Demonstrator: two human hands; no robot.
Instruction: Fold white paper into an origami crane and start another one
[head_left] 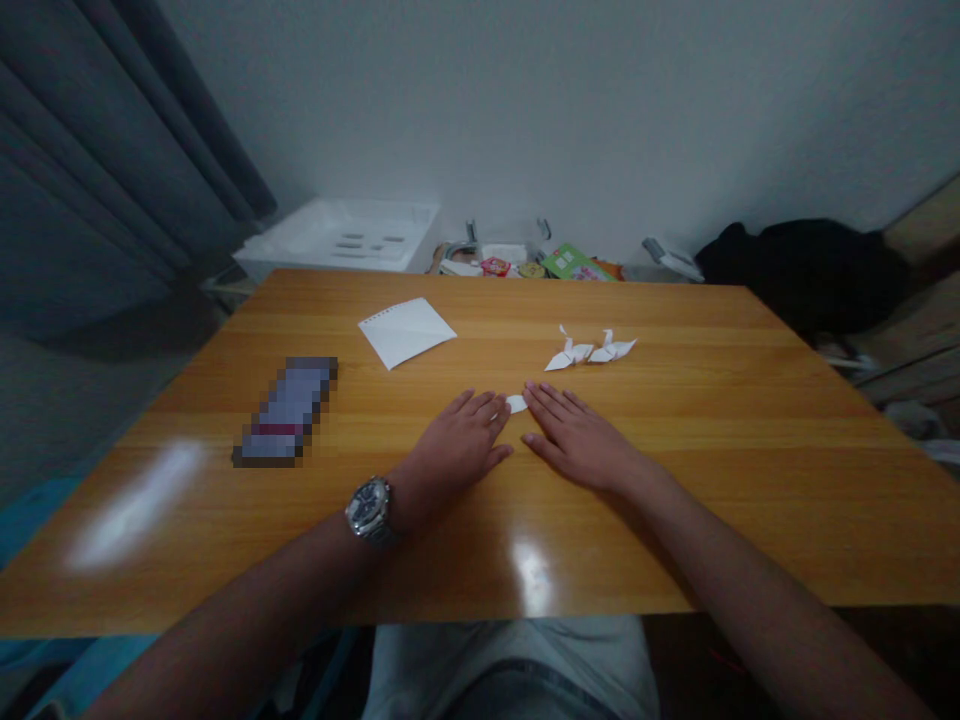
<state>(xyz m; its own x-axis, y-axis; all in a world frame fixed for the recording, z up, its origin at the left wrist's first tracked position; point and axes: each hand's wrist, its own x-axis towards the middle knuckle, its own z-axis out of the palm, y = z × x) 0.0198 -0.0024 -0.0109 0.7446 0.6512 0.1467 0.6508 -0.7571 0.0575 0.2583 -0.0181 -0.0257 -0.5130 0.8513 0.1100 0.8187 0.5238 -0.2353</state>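
Note:
A small folded white paper (516,403) lies on the wooden table, partly covered by my fingertips. My left hand (466,437) rests flat at its left end, fingers stretched out and palm down. On the other side my right hand (574,435) also lies flat, its fingertips touching the paper's right end. Just beyond my right hand stand two folded paper cranes (591,350), side by side. Farther back to the left is a loose white sheet (407,332) with a torn, perforated edge.
A phone (289,412), blurred out, lies on the left of the table (750,400). Behind the far edge are a white plastic tray (345,235), a green booklet (576,263) and small clutter. Black cloth (806,270) is heaped at the back right.

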